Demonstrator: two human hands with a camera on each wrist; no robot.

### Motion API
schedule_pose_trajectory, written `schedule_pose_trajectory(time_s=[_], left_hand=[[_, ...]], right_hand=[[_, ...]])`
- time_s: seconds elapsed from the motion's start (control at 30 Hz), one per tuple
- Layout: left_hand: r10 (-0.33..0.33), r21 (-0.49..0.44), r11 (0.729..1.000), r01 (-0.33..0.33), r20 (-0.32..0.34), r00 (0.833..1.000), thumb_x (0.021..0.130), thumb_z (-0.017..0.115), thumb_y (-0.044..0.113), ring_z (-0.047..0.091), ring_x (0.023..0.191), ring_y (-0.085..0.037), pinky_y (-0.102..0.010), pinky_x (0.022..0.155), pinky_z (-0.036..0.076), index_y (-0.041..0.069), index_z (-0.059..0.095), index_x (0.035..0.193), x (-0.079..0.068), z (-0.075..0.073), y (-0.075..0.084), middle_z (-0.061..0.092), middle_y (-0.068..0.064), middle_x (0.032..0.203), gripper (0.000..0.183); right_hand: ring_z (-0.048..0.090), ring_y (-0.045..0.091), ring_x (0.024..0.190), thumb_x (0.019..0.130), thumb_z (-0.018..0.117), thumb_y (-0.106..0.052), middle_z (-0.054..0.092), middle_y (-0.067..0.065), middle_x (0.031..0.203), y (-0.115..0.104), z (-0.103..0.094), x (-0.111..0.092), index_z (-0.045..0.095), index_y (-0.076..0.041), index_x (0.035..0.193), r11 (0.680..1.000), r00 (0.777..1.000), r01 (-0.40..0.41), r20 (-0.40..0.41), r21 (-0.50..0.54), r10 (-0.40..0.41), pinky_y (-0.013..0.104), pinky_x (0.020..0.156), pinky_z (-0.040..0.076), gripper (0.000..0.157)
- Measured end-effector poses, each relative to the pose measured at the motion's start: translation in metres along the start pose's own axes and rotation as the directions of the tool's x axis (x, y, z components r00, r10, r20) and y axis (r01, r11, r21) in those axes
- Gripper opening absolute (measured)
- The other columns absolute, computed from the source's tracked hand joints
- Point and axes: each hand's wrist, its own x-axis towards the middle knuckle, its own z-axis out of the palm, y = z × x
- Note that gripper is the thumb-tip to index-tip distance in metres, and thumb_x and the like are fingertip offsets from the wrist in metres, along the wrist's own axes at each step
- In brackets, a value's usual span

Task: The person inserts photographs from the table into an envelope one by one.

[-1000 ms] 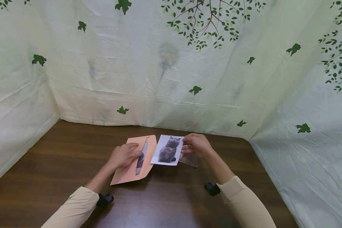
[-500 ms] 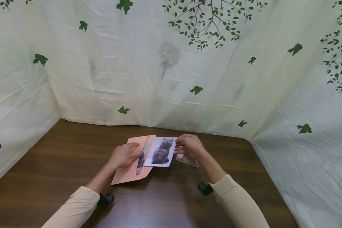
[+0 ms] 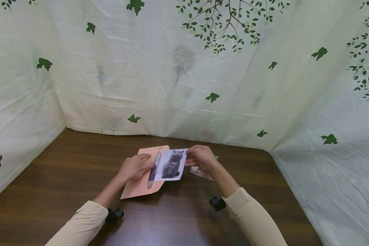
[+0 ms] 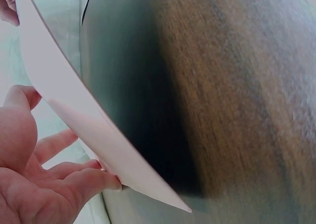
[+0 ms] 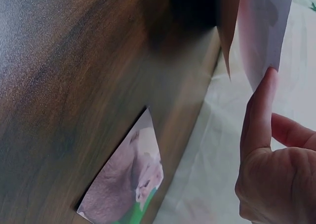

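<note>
My left hand (image 3: 136, 167) grips a peach paper envelope (image 3: 134, 189), raised and tilted above the table. Within the envelope's opening, a strip of a grey picture (image 3: 151, 177) shows. Between the fingers of my right hand (image 3: 201, 158) is a white card with a printed grey cat (image 3: 171, 164), pinched at its right edge. The card's left edge overlaps the envelope's opening and flap in the head view. From the left wrist, the envelope (image 4: 94, 120) is seen nearly edge-on, with fingers against it. The right wrist view shows the card's pale back (image 5: 264, 31).
Another photo (image 5: 126, 184), printed in pinkish-brown with some green, lies on the brown wooden table (image 3: 172, 218) beneath my right hand. A white curtain with green leaf and bird prints (image 3: 160, 85) hangs behind the table and along its sides.
My right hand has moved left with the cat card, bringing it from beside the envelope to overlapping its opening. More of the photo on the table shows. The left hand has stayed put.
</note>
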Motion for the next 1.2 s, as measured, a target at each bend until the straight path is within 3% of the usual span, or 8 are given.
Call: schedule_pose_trajectory(time_s=[0.4,0.57,0.8,1.2], left_hand=[[0.005,0.01,1.0,-0.006,0.007,1.0,0.099,0.056,0.037,0.052,0.129,-0.053,-0.061,0.104,0.042,0.004,0.06,0.139,-0.002,0.0,0.001,0.059,-0.024,0.141,0.052],[-0.004,-0.008,1.0,0.004,-0.003,1.0,0.098,0.058,0.036,0.053,0.129,-0.053,-0.061,0.103,0.042,0.004,0.061,0.139,-0.002,-0.001,0.001,0.059,-0.025,0.14,0.052],[-0.017,-0.011,1.0,0.017,0.002,1.0,0.098,0.058,0.036,0.051,0.13,-0.053,-0.061,0.104,0.042,0.004,0.06,0.14,-0.001,0.001,0.001,0.058,-0.025,0.142,0.052],[0.01,0.003,1.0,-0.01,-0.008,1.0,0.099,0.055,0.035,0.053,0.128,-0.054,-0.062,0.102,0.043,0.004,0.061,0.139,0.0,0.0,0.0,0.06,-0.025,0.14,0.051]], right_hand=[[0.07,0.022,0.066,0.094,0.059,-0.002,0.069,0.012,0.087,-0.007,-0.002,-0.001,0.061,0.006,0.104,1.0,1.0,-0.006,-0.027,0.014,0.007,0.037,0.064,0.062,0.012],[0.072,0.023,0.067,0.094,0.059,-0.002,0.07,0.014,0.089,-0.002,0.0,0.002,0.062,0.006,0.105,1.0,1.0,-0.007,-0.004,0.014,0.007,0.037,0.064,0.062,0.014],[0.073,0.023,0.069,0.096,0.059,-0.004,0.071,0.016,0.092,0.007,0.01,0.005,0.062,0.008,0.111,1.0,0.999,0.001,0.044,-0.004,-0.001,0.039,0.068,0.062,0.02],[0.072,0.021,0.067,0.097,0.056,-0.001,0.069,0.012,0.082,0.016,0.03,0.012,0.061,0.008,0.105,0.999,0.996,0.02,0.089,0.036,-0.023,0.04,0.07,0.062,0.013]])
